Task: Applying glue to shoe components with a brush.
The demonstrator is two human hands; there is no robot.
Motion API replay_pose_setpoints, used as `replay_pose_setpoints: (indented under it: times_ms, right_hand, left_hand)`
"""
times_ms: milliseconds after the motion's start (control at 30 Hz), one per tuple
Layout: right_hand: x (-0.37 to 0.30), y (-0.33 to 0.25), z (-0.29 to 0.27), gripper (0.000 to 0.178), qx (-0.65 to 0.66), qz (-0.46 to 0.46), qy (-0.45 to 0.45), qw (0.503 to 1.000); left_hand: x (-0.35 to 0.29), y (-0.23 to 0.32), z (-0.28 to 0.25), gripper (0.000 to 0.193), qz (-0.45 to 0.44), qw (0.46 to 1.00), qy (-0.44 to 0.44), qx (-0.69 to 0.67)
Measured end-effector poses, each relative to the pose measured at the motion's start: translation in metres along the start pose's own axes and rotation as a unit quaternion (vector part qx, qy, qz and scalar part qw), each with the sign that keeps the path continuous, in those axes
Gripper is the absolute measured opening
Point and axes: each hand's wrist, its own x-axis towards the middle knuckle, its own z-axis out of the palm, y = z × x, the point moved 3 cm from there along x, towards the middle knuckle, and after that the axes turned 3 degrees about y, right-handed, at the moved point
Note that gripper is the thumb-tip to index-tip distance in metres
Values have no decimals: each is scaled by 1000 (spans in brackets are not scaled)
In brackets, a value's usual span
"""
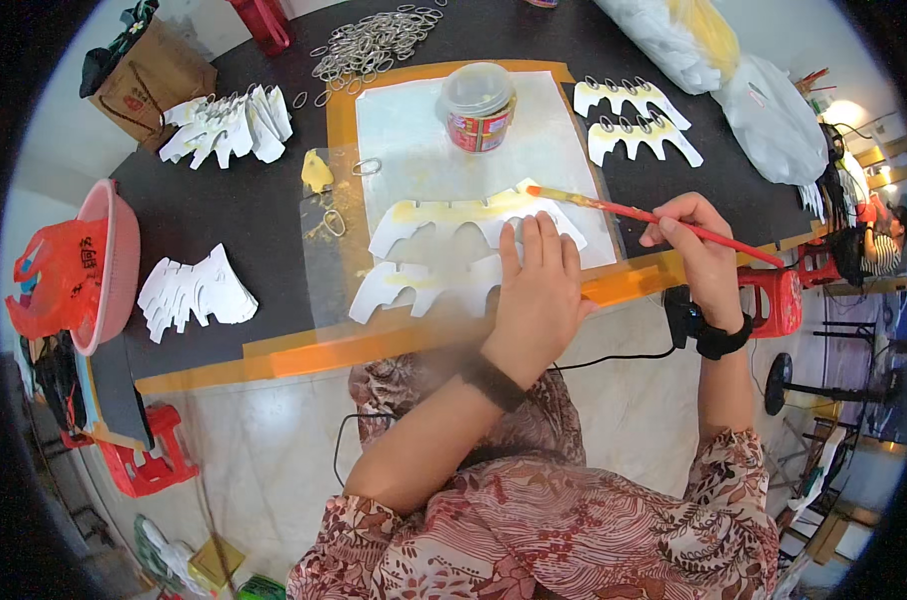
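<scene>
Pressing flat on the work, the left hand (pixel 539 290) lies open, palm down, fingers spread over the right end of a white scalloped card cutout (pixel 474 222) on the black table (pixel 254 215). The cutout's long axis runs left to right across the person, and a yellow glue smear follows its upper edge. A second, like cutout (pixel 424 283) lies just below it, partly overlapped.

The right hand (pixel 696 245) is closed in a pen grip on a red-handled brush (pixel 654 215). The brush slants up and leftward from that hand; its yellow-loaded tip touches the top right corner of the upper cutout, just beyond the left fingertips.

The cutout lies left of the right hand. A lidded glue pot (pixel 477 107) stands farther back on the white backing sheet (pixel 414 140).
</scene>
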Motion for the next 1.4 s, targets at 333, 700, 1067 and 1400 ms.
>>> replay_pose_setpoints:
  times_ms: [333,700,1067,1400]
  right_hand:
    - [8,-8,14,8,30,-18,-30,999]
    - [6,-14,7,7,-10,-8,-22,1000]
    - [4,-18,-1,7,10,-15,2,1000]
    - [8,-15,17,9,-15,-9,-72,997]
  left_hand:
    - [-1,0,-2,77,-7,1000,3,-27]
    - [-2,0,1,80,-4,1000,-19,18]
    - [-4,-1,1,78,-4,1000,-1,-10]
    - [-6,-2,1,78,-15,1000,-4,-20]
